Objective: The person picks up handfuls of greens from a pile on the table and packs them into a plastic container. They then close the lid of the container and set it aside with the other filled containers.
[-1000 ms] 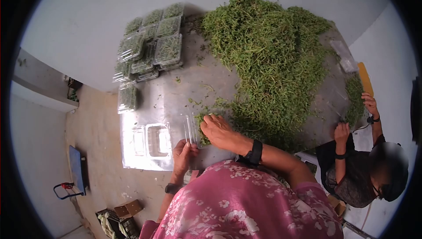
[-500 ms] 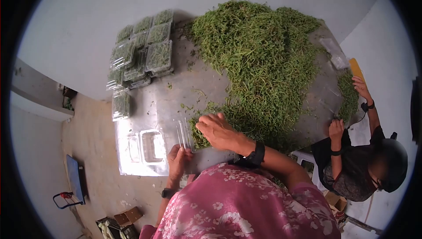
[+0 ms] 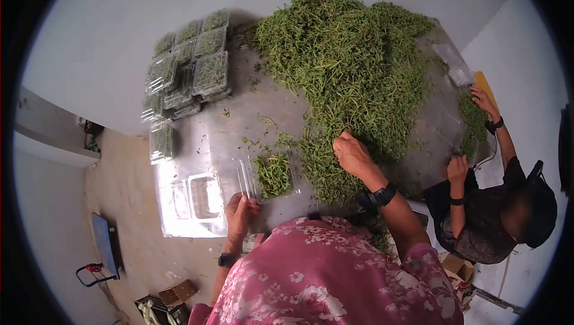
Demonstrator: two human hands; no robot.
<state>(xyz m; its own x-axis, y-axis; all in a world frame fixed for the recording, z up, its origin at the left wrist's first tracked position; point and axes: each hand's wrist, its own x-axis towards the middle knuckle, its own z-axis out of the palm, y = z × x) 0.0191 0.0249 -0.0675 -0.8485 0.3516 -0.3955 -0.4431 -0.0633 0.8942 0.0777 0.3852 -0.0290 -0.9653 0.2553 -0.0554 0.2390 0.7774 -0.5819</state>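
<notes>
My left hand (image 3: 238, 212) grips the near left edge of an opened clear plastic clamshell box (image 3: 296, 181), between thumb and fingers. A clump of leafy green stems (image 3: 273, 175) lies in the box's right half; its lid (image 3: 243, 175) is folded out to the left. My right hand (image 3: 354, 156) is at the near edge of a large heap of the same leafy greens (image 3: 359, 68). Its fingers are curled into the stems, and the fingertips are partly hidden.
Filled clear boxes (image 3: 210, 74) are stacked at the far left of the metal table (image 3: 239, 113). An open box with nothing in it (image 3: 206, 195) lies left of my left hand. At the right, another person (image 3: 484, 217) handles greens (image 3: 472, 125) beside a plastic bag (image 3: 454, 68).
My right hand has moved from above the box to the heap on the right, uncovering the greens in the box. My left hand keeps its hold on the box edge.
</notes>
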